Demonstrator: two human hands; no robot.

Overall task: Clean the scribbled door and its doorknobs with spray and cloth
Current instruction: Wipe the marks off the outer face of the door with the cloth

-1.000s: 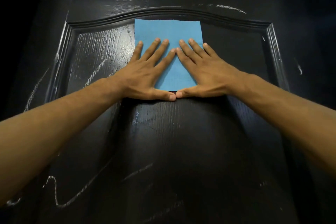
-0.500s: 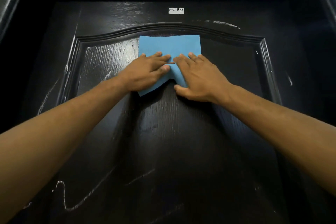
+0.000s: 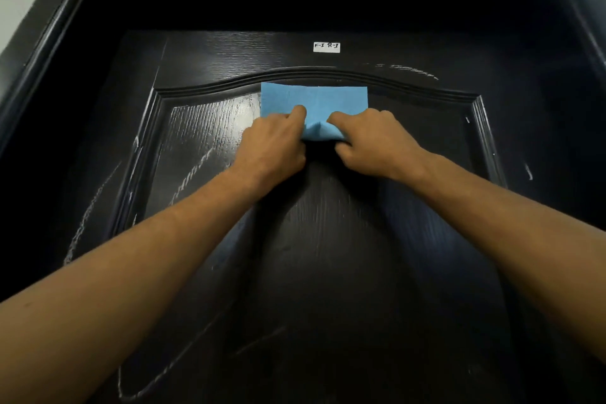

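The blue cloth (image 3: pixel 314 102) lies flat against the black door (image 3: pixel 328 256) just under the arched moulding, its long axis running left to right. Both hands sit at its near edge, side by side: the left hand (image 3: pixel 273 149) grips the near left part, the right hand (image 3: pixel 370 141) pinches the near right part, fingers curled, bunching the middle. White scribbles (image 3: pixel 193 174) lie mostly to the left, so the left hand is nearer them.

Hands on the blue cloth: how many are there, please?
2. The left hand grips the blue cloth at its lower left part, and the right hand grips it at its lower right, both against the dark door.
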